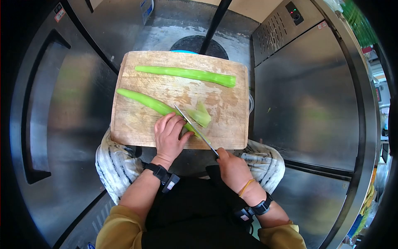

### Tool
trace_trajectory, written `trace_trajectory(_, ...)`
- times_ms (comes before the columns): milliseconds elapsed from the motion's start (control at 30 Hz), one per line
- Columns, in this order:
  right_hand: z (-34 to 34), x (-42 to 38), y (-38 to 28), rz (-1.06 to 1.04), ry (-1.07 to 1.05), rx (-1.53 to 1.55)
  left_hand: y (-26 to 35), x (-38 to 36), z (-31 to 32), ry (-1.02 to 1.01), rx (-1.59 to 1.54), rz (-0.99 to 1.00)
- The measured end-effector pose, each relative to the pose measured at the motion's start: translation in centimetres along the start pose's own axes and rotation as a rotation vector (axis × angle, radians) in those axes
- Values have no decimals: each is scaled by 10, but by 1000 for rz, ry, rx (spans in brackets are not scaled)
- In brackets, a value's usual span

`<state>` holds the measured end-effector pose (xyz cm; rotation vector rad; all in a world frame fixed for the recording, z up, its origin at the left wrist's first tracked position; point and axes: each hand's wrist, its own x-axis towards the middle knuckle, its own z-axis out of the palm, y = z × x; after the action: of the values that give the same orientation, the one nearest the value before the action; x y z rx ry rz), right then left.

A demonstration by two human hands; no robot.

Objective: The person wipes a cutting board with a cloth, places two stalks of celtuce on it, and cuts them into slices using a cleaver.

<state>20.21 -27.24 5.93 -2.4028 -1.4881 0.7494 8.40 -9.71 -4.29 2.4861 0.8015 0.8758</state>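
Clearly the slicing step was in hand. On the wooden cutting board (137, 120) lay two long peeled green stalks. The far stalk (186, 74) lay untouched along the back edge, well apart from the hands. The near stalk (145, 101) ran slantwise toward the person, and the left hand (169, 135) pressed down on its near end, fingers curled over it and gripping it against the board. The right hand (233, 168) was clenched round the handle of a knife (195, 129), whose thin blade slanted across the stalk just beside the left fingertips. A few thin angled slices (200, 116) lay just beyond the blade, touching one another. The board sat on a striped cloth (114, 166) over a steel worktop (306, 95).

By my judgement the work was early: only a short piece of the near stalk was cut, and the other was whole. The next cut would call for the left fingers to creep back along the stalk, knuckles guarding the blade, keeping the same slant and thickness.
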Motion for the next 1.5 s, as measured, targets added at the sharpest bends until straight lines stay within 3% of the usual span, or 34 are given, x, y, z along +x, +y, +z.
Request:
trace_trajectory(300, 25, 39, 6, -14, 10, -10, -1, -2, 1, 3, -5, 5)
trace_trajectory(533, 17, 46, 12, -28, 154, 216, -6, -2, 2, 16, -40, 9)
trace_trajectory(933, -4, 8, -5, 7, 37, 102, -5, -2, 2, 31, -23, 8)
trace_trajectory(1500, 27, 46, 4, 4, -21, 34, -3, -1, -1, 31, -34, 2)
